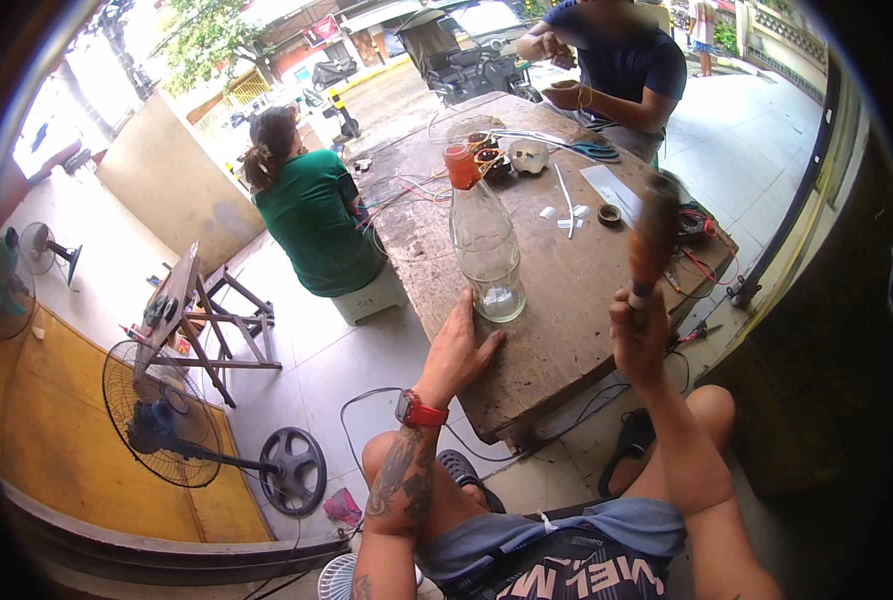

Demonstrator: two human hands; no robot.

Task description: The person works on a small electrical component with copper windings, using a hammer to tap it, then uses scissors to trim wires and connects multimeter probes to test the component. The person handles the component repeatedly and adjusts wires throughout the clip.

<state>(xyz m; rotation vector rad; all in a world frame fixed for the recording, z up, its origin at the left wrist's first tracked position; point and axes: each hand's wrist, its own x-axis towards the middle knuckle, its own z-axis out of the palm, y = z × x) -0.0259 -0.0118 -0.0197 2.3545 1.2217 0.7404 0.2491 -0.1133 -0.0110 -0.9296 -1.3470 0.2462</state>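
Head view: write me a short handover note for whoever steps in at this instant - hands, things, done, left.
Left hand: flat on the wooden table, beside the base of the clear glass bottle, holding nothing.
Right hand: raised, gripping a blurred brown tool handle.
Bottle stands upright, orange cap on, nearly empty.
Wires, white bowl and scissors lie at the far end.
Done: cannot tell from this view.
Left: tool not yet touching anything on the table.

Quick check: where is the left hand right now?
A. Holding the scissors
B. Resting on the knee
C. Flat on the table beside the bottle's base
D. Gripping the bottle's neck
C: the left hand lies palm-down on the table, fingers by the base of the bottle; the right hand holds up a blurred tool.
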